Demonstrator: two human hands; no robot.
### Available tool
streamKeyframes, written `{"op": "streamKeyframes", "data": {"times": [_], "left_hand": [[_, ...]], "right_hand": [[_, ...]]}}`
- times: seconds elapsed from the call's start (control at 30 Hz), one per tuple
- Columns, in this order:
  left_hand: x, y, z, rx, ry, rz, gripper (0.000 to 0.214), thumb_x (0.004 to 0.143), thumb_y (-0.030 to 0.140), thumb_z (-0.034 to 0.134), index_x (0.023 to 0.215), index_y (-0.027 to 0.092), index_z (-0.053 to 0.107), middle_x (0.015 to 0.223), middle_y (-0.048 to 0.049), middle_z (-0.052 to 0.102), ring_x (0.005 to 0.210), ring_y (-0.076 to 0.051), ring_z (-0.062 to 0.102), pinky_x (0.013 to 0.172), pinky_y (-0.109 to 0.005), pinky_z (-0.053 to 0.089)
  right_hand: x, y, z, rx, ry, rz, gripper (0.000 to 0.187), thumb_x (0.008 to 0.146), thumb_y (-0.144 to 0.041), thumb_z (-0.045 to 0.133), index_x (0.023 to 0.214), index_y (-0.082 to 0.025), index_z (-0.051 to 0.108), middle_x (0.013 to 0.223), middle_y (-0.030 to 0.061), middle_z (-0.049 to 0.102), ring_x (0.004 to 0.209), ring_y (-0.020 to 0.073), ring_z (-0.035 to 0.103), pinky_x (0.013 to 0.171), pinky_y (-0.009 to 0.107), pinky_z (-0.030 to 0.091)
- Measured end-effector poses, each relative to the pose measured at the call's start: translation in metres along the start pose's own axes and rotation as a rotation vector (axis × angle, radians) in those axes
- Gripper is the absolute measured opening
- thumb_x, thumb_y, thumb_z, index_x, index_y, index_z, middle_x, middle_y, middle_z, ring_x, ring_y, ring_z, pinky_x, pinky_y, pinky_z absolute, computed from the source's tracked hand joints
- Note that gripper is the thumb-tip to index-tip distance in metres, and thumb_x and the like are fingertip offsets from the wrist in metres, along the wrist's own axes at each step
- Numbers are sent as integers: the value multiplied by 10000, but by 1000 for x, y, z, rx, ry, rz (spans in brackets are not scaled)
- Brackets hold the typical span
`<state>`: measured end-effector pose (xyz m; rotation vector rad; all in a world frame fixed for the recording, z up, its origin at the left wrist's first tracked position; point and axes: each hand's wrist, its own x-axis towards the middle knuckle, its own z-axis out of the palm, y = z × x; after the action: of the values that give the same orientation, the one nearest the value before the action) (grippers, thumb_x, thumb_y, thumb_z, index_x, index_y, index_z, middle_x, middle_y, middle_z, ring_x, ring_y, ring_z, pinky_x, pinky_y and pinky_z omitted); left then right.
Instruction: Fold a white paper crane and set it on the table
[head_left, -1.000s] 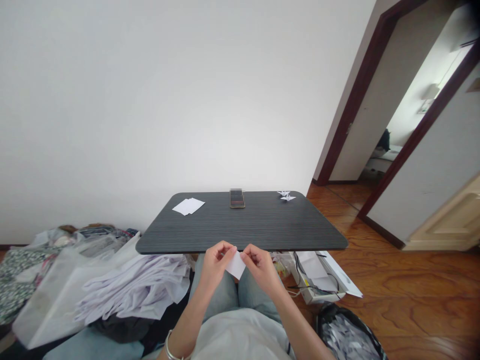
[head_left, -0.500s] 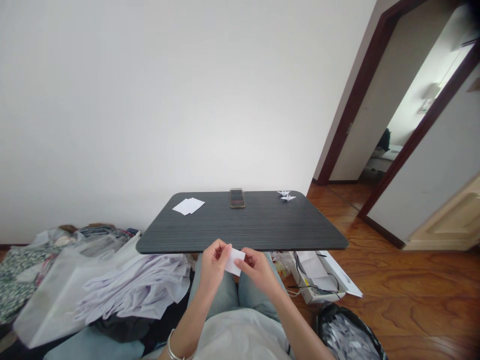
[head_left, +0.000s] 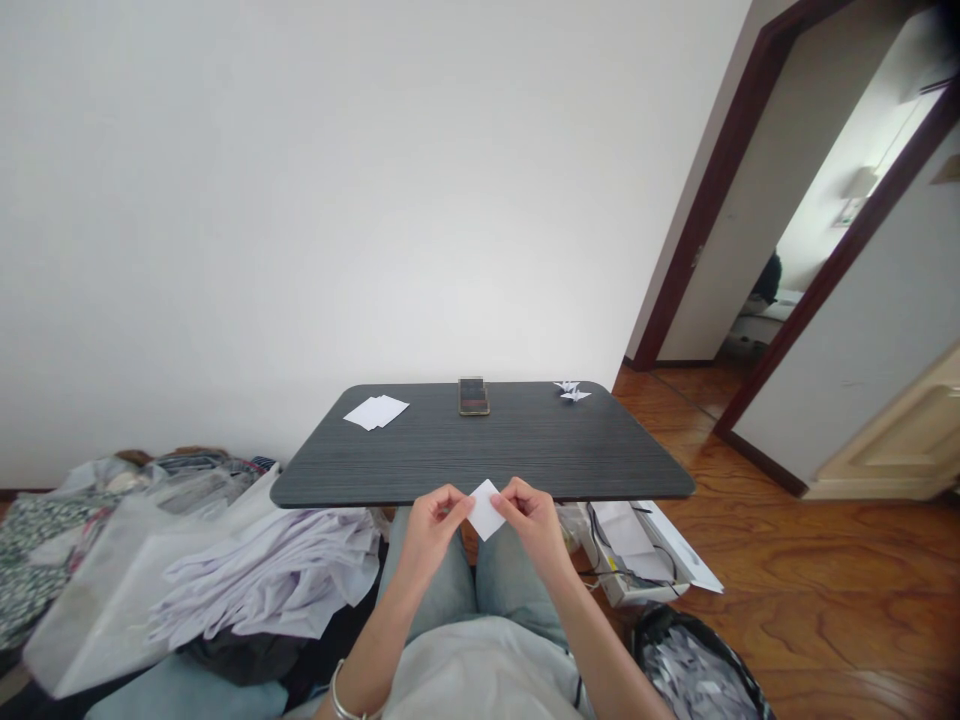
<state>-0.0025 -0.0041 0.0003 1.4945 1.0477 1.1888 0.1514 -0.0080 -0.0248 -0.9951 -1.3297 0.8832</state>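
Observation:
A small white square of paper point(head_left: 486, 511) is held between my two hands at the near edge of the dark table point(head_left: 480, 455), turned so that one corner points up. My left hand point(head_left: 436, 520) pinches its left corner between thumb and fingers. On the opposite corner, my right hand point(head_left: 531, 518) is closed in a similar pinch. Several white paper sheets point(head_left: 376, 411) lie at the table's back left. Two folded paper cranes point(head_left: 576, 395) stand at the back right. Between them a phone point(head_left: 473, 397) rests near the back edge.
Left of the table are heaped clothes point(head_left: 277, 570) and a clear plastic bag point(head_left: 97, 610). On the wooden floor at right sit a white box with cables point(head_left: 637, 560) and a black bag of paper scraps point(head_left: 697, 670). A white wall point(head_left: 420, 200) backs the table.
The paper has turned to a diamond position and shifted slightly right and up. My hands have moved a little apart and now hold its opposite corners.

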Motion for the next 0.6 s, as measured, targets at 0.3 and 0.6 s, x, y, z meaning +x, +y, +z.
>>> {"op": "streamKeyframes", "data": {"times": [0.3, 0.6], "left_hand": [[-2, 3, 1, -35, 26, 24, 292, 739, 362, 578, 543, 155, 518, 523, 37, 445, 521, -93, 380, 508, -203, 302], [-1, -1, 1, -108, 14, -23, 195, 695, 344, 643, 707, 152, 612, 605, 6, 596, 559, -118, 517, 540, -211, 374]], "right_hand": [[-1, 0, 1, 68, -21, -1, 346, 780, -424, 541, 545, -184, 458, 552, -44, 350, 515, 106, 315, 496, 235, 258], [-1, -2, -1, -49, -69, -16, 344, 755, -396, 579, 519, -184, 447, 537, -48, 352, 497, 103, 313, 470, 233, 236]]}}
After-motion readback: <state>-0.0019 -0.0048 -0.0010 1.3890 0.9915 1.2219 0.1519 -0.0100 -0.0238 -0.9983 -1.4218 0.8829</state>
